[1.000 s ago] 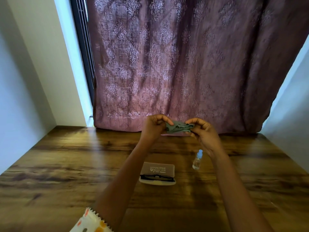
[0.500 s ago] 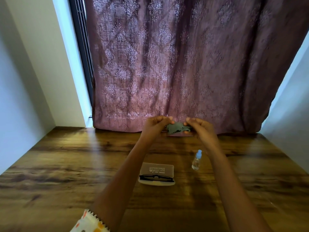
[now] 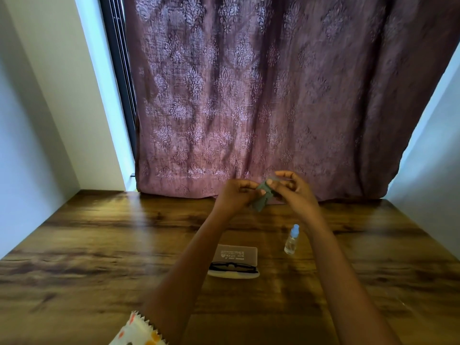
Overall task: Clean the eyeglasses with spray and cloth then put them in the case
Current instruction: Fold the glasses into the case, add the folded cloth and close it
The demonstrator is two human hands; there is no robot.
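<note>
Both my hands are raised over the far part of the wooden table point(image 3: 104, 257), and between them is a small grey-green cloth point(image 3: 261, 197). My left hand point(image 3: 236, 195) pinches its left side and my right hand point(image 3: 293, 190) pinches its right side; the cloth is bunched and partly hidden by my fingers. Below my arms lies an open glasses case point(image 3: 236, 253) with its lid flipped back, and black-framed eyeglasses point(image 3: 232, 267) rest in its tray. A small clear spray bottle point(image 3: 291, 240) with a pale blue cap stands upright to the right of the case.
A mauve patterned curtain point(image 3: 249, 108) hangs along the table's far edge. White walls close in on the left and right sides. A patterned sleeve point(image 3: 139, 332) shows at the bottom edge.
My hands have drawn closer together, and the cloth has gone from a stretched strip to a bunched fold between them. The case, glasses and bottle have not moved.
</note>
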